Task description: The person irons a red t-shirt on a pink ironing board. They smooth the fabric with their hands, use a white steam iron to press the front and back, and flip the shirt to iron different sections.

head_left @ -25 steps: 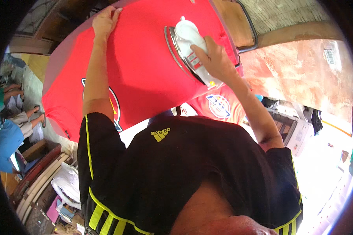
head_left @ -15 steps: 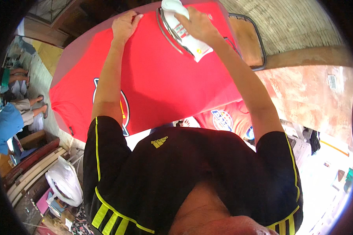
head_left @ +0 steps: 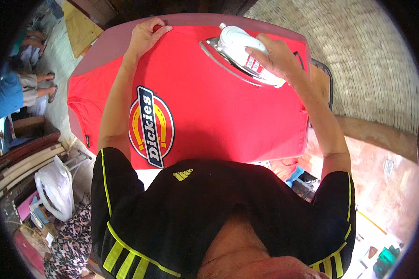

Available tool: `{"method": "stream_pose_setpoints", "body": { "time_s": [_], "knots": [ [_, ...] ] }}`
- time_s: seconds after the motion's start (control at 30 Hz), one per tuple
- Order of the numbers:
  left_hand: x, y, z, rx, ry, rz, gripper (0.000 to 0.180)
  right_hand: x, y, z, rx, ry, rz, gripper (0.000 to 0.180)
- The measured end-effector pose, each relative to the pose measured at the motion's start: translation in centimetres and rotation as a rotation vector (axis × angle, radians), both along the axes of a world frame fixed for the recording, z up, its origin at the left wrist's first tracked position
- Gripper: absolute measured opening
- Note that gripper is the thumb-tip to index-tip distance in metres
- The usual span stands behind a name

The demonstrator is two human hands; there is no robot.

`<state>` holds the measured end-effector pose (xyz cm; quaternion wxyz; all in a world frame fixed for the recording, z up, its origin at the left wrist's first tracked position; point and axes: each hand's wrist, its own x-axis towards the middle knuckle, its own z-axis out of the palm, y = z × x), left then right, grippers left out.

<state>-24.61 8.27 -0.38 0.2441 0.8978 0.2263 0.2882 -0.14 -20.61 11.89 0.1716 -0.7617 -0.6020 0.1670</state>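
Note:
A red T-shirt with a round horseshoe print lies spread over a maroon-covered ironing board. My left hand is closed at the shirt's far edge, its thumb and curled fingers pinching the cloth. Wrapped around the handle of a white iron is my right hand. The iron is on the right part of the shirt, close to the far edge, its metal soleplate rim facing left. Whether the plate presses fully on the cloth, I cannot tell.
Beyond the board's right end show a dark metal frame and a woven mat surface. At left are a white plastic bag, stacked pale poles and another person's legs. More red cloth hangs below the board's near side.
My right hand has carried the iron to the right and a little nearer. My left fingers have curled in more tightly at the shirt's edge. The view has shifted, showing the whole print.

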Motion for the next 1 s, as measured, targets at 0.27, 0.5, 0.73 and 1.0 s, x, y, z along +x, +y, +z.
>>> {"method": "stream_pose_setpoints", "body": {
  "time_s": [0.27, 0.5, 0.73, 1.0],
  "knots": [
    [0.2, -0.8, 0.0, -0.2, -0.309, 0.051, 0.019, -1.4, 9.4, 0.4, 0.107, -0.228, 0.214, 0.052],
    [0.8, -0.4, -0.9, -0.062, -0.411, 0.184, 0.017, -2.5, 12.7, 1.7, 0.006, -0.188, 0.321, 0.042],
    [0.8, -0.8, -0.1, 0.214, -0.013, 0.131, 0.032, 4.3, 10.1, 3.3, -0.159, -0.002, 0.441, 0.033],
    [0.9, -0.8, 0.0, 0.266, 0.06, 0.08, 0.03, 16.4, 2.0, 3.9, -0.214, 0.066, 0.356, 0.024]
  ]
}}
